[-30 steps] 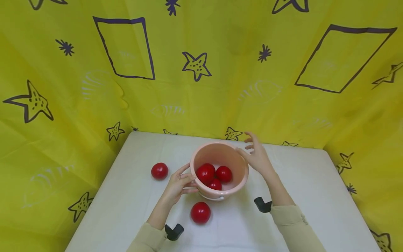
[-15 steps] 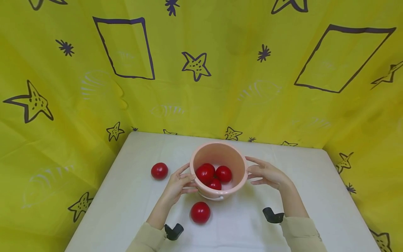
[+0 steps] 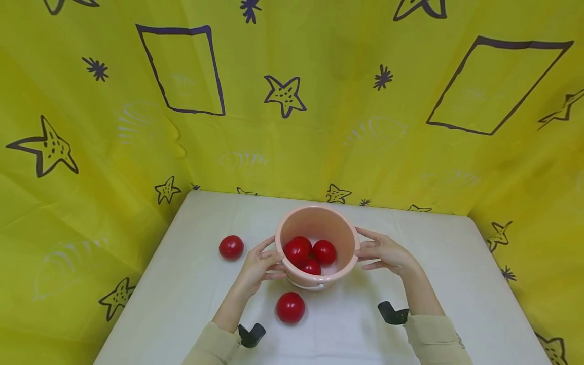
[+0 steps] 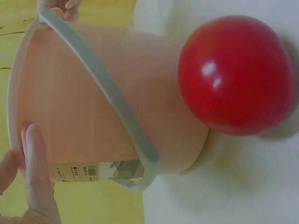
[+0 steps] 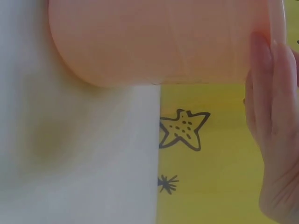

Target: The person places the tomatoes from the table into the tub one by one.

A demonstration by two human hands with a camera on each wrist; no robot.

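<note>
A pink bucket [image 3: 315, 218] stands upright on the white table [image 3: 191, 284], its open top facing me. Inside lie three glossy red tomatoes [image 3: 298, 251]. My left hand [image 3: 256, 267] holds the bucket's left side, thumb at the rim and fingers along the outer wall. On the opposite side my right hand [image 3: 388, 253] grips the rim, its fingers [image 5: 261, 84] lying under the lip in the right wrist view. The bucket's pale handle [image 4: 100, 81] hangs down across the front. One tomato [image 3: 290, 308] sits on the table just in front of the bucket.
Another tomato [image 3: 231, 248] lies on the table left of the bucket. A yellow curtain [image 3: 319, 142] with drawn stars encloses the table at the back and both sides. Black mounts [image 3: 252, 335] are worn at both wrists.
My right hand has come down from above the bucket's right rim to its right side, and its thumb has closed in on the rim. The left hand and the bucket have stayed put.
</note>
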